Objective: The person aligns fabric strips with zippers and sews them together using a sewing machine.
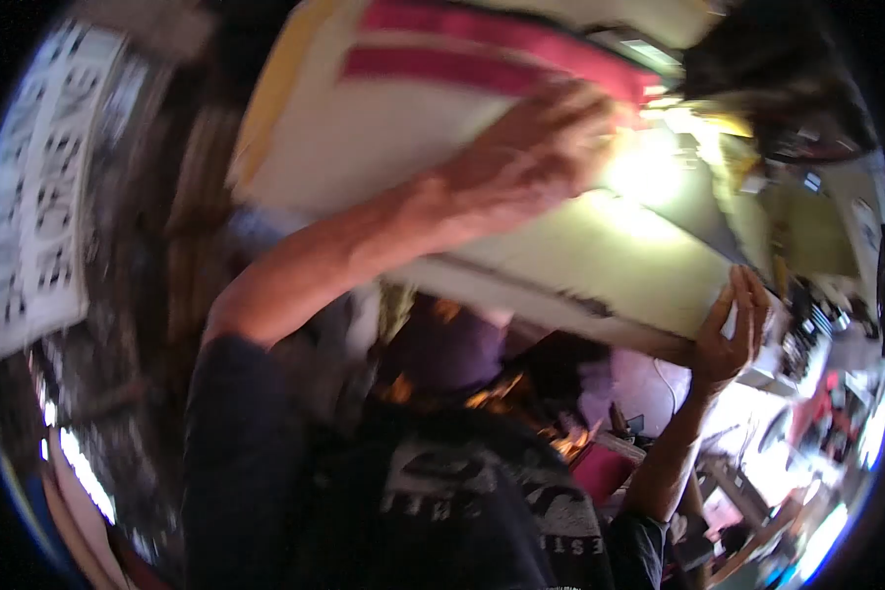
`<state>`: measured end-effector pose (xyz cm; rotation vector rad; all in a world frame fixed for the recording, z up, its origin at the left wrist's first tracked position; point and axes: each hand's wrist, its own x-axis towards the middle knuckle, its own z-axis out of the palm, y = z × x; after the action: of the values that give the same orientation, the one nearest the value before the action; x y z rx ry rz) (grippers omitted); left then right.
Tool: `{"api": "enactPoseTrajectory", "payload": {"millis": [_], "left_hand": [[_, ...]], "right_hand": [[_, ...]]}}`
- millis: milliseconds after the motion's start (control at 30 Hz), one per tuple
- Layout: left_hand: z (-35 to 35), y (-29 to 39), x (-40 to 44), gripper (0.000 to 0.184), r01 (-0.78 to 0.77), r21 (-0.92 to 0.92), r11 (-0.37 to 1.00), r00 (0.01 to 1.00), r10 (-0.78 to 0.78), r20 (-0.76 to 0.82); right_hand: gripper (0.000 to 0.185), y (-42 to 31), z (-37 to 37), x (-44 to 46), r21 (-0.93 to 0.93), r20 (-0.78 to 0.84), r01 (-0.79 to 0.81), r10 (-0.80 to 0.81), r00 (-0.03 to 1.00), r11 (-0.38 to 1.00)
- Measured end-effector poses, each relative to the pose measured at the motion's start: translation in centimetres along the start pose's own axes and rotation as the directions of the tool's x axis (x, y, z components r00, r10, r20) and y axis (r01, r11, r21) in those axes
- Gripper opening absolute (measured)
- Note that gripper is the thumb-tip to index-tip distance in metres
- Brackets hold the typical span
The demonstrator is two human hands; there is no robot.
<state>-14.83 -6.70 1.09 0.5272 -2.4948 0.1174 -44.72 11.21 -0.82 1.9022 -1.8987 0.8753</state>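
Observation:
My left hand (560, 143) reaches across the pale worktop, its fingers curled and blurred by motion beside a bright lamp (649, 172). Whatever lies under those fingertips cannot be made out. Long red strips (442, 67), which look like cloth, lie on the worktop (334, 147) and run up close to this hand. At the right end of the worktop's near edge is my right hand (737, 320), its fingers stretched upward and the thumb apart from them. A white patch shows between thumb and fingers, too unclear to name.
A dark machine-like shape (777, 88) stands behind the lamp at the upper right. On the left hangs a white sign with black letters (49, 187). Purple cloth (447, 344) shows below the worktop. Mixed small items crowd the right side. A bare limb (79, 511) appears at lower left.

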Motion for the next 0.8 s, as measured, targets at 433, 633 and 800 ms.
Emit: {"api": "enactPoseTrajectory", "payload": {"millis": [433, 633, 800], "left_hand": [[-3.5, 16.9, -43.7, 0.024, 0.949, 0.147, 0.277, 0.267, -0.960, 0.087], [-2.2, 13.5, -57.6, 0.027, 0.885, 0.069, -0.459, -0.456, -0.888, -0.061], [-0.3, 13.6, -60.7, 0.044, 0.873, 0.178, -0.454, -0.444, -0.891, -0.095]], "right_hand": [[0.021, 5.2, 1.3, 0.1, -0.047, 0.114, 0.110, -0.104, 0.988, 0.993], [0.021, 5.8, 1.2, 0.1, -0.041, 0.125, 0.078, -0.072, 0.989, 0.996], [0.021, 7.4, 1.5, 0.0, -0.037, 0.114, 0.105, -0.100, 0.988, 0.994]]}}
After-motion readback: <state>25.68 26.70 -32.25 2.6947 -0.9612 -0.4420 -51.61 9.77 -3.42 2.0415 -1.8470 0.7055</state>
